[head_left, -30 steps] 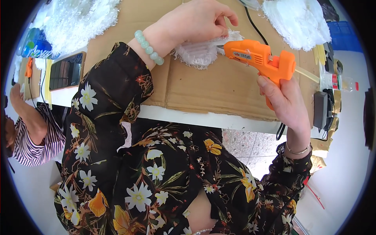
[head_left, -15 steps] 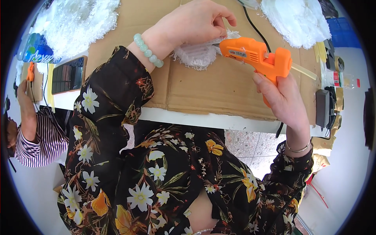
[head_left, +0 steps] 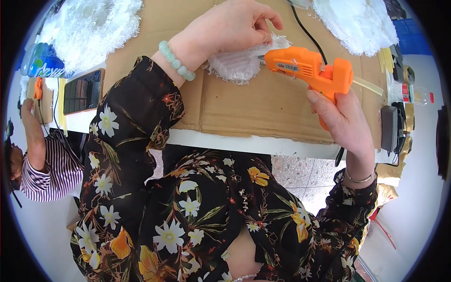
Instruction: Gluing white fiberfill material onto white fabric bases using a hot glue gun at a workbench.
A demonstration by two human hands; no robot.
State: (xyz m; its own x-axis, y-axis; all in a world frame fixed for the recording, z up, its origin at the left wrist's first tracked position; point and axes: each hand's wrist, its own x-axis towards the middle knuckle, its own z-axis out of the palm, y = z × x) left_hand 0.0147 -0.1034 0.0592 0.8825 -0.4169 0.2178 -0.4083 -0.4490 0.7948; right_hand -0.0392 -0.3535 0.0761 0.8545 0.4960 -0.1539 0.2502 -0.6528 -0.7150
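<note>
My right hand grips an orange hot glue gun by its handle, with a pale glue stick jutting from the back. Its metal nozzle points left, close over a white, shaggy-edged piece of fabric lying on the cardboard. My left hand is over the upper edge of that piece, thumb and fingers pinched at it; part of the fabric is hidden beneath the hand. Whether the nozzle touches the fabric, I cannot tell.
Cardboard covers the white table. Fluffy white material is piled at far left and far right. A phone lies at left. A black cord runs behind the glue gun. At left, a person in stripes sits.
The glue gun and my right hand have shifted slightly right and down. My left hand and the fabric piece stay nearly in place.
</note>
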